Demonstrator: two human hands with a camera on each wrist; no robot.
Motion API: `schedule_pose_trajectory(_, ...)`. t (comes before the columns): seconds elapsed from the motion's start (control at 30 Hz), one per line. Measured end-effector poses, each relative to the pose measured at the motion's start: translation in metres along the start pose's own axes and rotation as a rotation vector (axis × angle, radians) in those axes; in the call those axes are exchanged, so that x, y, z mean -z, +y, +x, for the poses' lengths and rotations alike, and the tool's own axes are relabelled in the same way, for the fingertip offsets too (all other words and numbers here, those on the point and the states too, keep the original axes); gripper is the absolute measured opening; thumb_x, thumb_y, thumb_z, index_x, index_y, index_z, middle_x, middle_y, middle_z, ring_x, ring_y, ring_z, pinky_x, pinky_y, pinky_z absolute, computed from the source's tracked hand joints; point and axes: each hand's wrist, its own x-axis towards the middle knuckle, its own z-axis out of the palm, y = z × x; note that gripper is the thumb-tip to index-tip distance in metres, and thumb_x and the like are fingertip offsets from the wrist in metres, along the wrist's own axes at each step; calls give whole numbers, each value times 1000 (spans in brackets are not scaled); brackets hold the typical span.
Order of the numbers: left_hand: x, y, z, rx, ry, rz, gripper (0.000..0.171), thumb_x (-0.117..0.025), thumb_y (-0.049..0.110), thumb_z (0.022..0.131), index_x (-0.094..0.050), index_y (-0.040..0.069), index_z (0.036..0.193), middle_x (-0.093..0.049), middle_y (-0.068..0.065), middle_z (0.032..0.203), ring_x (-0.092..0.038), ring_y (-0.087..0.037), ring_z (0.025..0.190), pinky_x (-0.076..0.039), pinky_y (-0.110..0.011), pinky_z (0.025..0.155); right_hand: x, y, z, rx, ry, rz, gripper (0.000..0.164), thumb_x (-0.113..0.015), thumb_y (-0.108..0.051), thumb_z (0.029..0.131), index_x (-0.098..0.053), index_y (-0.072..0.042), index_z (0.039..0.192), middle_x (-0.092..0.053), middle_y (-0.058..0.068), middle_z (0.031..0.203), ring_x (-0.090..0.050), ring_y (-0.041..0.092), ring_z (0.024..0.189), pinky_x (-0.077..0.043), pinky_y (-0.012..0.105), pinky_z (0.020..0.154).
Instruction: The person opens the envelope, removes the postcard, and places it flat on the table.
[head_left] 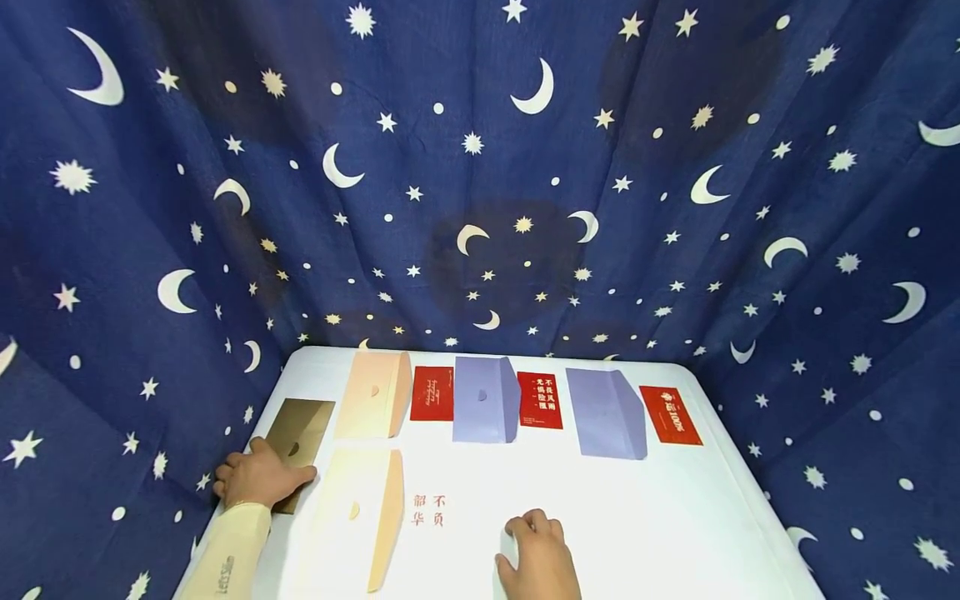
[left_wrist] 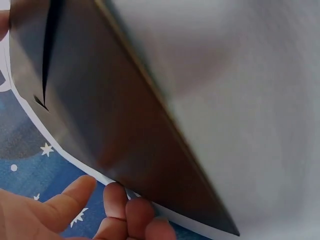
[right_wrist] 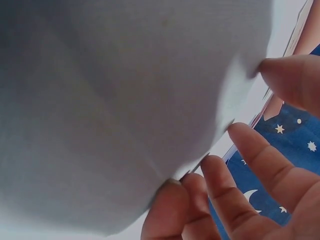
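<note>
A brown metallic envelope (head_left: 302, 425) lies flat at the table's left edge. My left hand (head_left: 258, 473) spans it, thumb at its right edge and fingers curled at its left edge. In the left wrist view, fingertips (left_wrist: 115, 197) meet the envelope's dark border (left_wrist: 135, 140). My right hand (head_left: 542, 557) rests its fingertips on the white table (head_left: 637, 525), loosely bent and holding nothing. Between the hands lie a cream envelope (head_left: 337, 500) with an orange-edged flap and red printed characters (head_left: 429, 510) on white; any card edge there is too faint to see.
Along the back lie a peach envelope (head_left: 367, 400), a red card (head_left: 432, 398), a lavender envelope (head_left: 480, 408), a second red card (head_left: 540, 404), another lavender envelope (head_left: 603, 417) and a third red card (head_left: 670, 417). A blue curtain (head_left: 480, 167) with moons and stars surrounds the table.
</note>
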Motion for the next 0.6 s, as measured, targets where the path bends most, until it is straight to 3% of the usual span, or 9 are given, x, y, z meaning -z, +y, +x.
schedule_pose_trajectory(0.2,-1,-1,1,9,-28,4,125,-83,67,51,-35,-17,131,-33,-55,110,-29,-72,103,-23,-76,76,1,-1,1,15,8,-8,41,-87,-39,69,-72,-16,98,-59,2,101,-52,23,87,-54,47,73)
schedule_pose_trajectory(0.4,0,1,-1,-51,-30,28,118,-83,66,50,-39,-14,125,-35,-52,106,-31,-72,98,-27,-77,75,2,-1,0,18,13,-10,41,-87,-38,69,-72,-16,101,-58,2,101,-50,22,88,-53,44,71)
schedule_pose_trajectory(0.6,7,3,-7,-77,-56,5,121,-84,64,54,-34,0,143,-31,-45,111,-32,-72,97,-32,-76,72,3,-2,1,50,31,-24,44,-86,-39,70,-72,-13,102,-58,5,103,-51,24,90,-53,46,71)
